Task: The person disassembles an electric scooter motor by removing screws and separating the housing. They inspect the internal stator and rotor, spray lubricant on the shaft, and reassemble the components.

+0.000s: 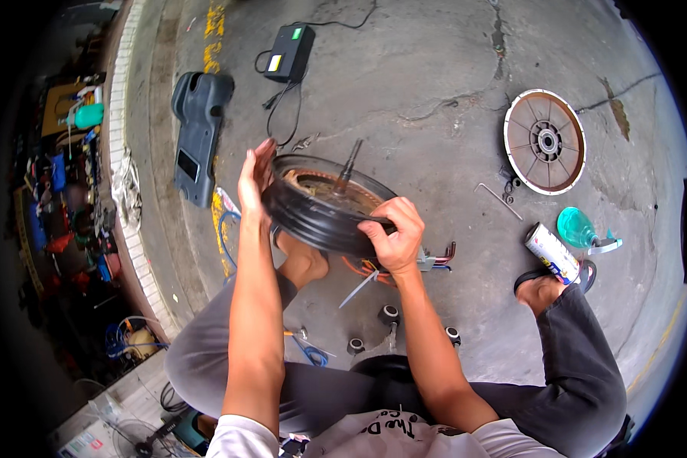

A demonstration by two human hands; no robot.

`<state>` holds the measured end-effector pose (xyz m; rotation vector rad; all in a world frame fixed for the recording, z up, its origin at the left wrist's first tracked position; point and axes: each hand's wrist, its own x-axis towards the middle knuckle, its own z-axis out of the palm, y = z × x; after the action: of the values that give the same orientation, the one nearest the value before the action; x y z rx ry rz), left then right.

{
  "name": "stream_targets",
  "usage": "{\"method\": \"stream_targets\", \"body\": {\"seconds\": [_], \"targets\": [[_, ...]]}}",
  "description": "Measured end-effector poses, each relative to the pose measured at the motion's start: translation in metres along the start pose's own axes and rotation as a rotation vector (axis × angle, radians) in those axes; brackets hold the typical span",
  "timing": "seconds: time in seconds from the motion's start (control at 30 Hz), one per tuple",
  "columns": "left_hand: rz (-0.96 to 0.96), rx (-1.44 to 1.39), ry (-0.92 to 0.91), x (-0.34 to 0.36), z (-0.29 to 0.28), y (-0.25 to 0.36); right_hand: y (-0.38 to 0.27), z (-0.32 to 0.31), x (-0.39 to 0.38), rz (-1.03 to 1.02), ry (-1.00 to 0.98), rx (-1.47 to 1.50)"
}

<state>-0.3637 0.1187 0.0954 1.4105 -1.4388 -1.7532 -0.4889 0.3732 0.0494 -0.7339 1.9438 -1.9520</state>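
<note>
A black hub motor wheel (pixel 313 217) is held tilted above the floor between my two hands. Copper-coloured windings show inside its rim, and a metal axle (pixel 347 174) sticks up from the middle. My left hand (pixel 256 177) supports the wheel's left side, palm against it and fingers pointing up. At the right edge, my right hand (pixel 395 233) grips the rim, with its thumb on the near side. Below the wheel, orange wires (pixel 361 267) and a white cable tie (pixel 357 290) show; where the wires lead is partly hidden.
A round metal cover (pixel 545 142) lies at right, near a hex key (pixel 498 201) and small rings. By my right foot are a spray can (pixel 551 252) and green spray bottle (pixel 577 227). A black charger box (pixel 289 53) and grey plastic casing (pixel 200 137) lie at far left.
</note>
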Motion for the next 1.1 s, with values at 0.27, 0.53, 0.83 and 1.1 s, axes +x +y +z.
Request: {"method": "stream_targets", "body": {"seconds": [0.27, 0.53, 0.83, 1.1], "targets": [[-0.182, -0.64, -0.061, 0.051, 0.013, -0.073, -0.002, -0.008, 0.06, 0.457, 0.107, 0.216], [-0.267, 0.189, -0.072, 0.027, 0.118, 0.009, 0.017, -0.068, 0.109, 0.64, 0.26, 0.553], [-0.269, 0.663, -0.194, -0.007, 0.101, -0.042, -0.012, -0.102, 0.058, 0.93, 0.231, 0.076], [-0.287, 0.015, -0.194, -0.037, 0.107, -0.058, 0.0, -0.119, 0.047, 0.983, 0.259, 0.035]]}}
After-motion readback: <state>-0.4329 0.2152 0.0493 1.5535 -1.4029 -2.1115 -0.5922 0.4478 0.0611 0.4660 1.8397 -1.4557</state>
